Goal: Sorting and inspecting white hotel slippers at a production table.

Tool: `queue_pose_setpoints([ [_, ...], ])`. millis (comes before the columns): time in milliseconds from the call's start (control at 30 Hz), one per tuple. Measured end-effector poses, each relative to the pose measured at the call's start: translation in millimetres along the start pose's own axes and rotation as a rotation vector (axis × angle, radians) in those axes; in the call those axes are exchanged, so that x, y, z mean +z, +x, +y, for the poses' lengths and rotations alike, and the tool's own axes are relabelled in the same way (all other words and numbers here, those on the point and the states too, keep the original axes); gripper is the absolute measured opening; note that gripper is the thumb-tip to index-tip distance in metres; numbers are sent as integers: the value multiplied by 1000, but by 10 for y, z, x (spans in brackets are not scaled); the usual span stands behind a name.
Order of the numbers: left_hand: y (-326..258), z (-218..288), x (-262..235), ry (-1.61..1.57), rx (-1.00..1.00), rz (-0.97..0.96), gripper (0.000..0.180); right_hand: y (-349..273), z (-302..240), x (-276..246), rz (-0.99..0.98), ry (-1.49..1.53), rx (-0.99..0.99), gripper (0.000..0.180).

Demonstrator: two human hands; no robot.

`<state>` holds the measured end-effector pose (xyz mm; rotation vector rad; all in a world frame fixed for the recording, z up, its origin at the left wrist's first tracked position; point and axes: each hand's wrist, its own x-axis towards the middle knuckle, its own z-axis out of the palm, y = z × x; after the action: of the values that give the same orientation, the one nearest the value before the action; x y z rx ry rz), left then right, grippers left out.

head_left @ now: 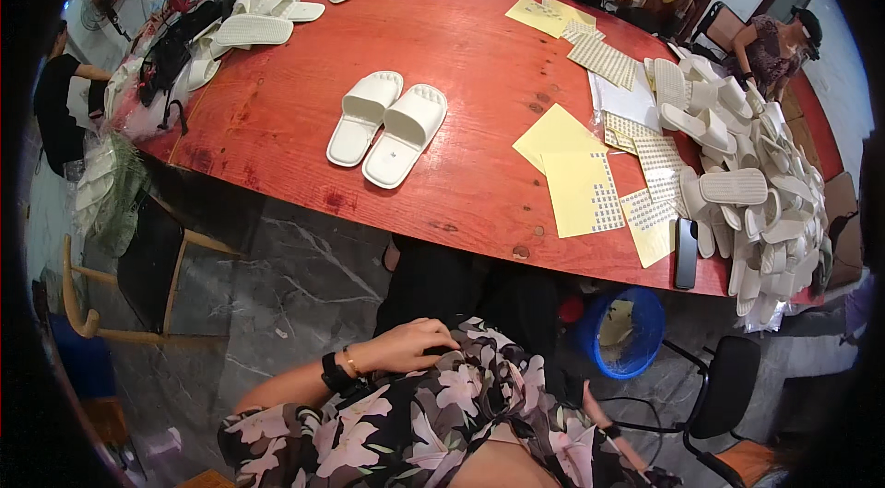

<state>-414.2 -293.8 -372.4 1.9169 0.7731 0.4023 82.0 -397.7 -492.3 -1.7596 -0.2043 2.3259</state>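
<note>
A pair of cream slippers (406,133) lies side by side on the red table (277,138), toes pointing away from me; neither hand touches them. My left hand (412,345) is drawn back to my body below the table's front edge. Its fingers are curled against the front of my floral top (369,423), and what is in them, if anything, is hidden. Low on the right, my right hand (595,405) hangs beside my body, partly covered by the top, with most of its fingers out of sight.
Yellow sticker sheets (576,188) lie right of the slippers, beside a black phone (686,253) and a big slipper heap (737,138). More slippers (253,30) lie far left. A blue bin (627,333) and chairs (724,396) stand below. Two co-workers sit beyond; another person is left.
</note>
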Motion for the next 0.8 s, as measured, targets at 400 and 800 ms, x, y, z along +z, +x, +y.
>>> queue_pose_setpoints([
  [400,-272,-123,-451,-102,-381,515,27,-299,-1788,1451,-42,-168,-143,77],
  [800,319,-633,-1808,388,-280,934,36,-448,-2372,1210,204,-715,-356,34],
])
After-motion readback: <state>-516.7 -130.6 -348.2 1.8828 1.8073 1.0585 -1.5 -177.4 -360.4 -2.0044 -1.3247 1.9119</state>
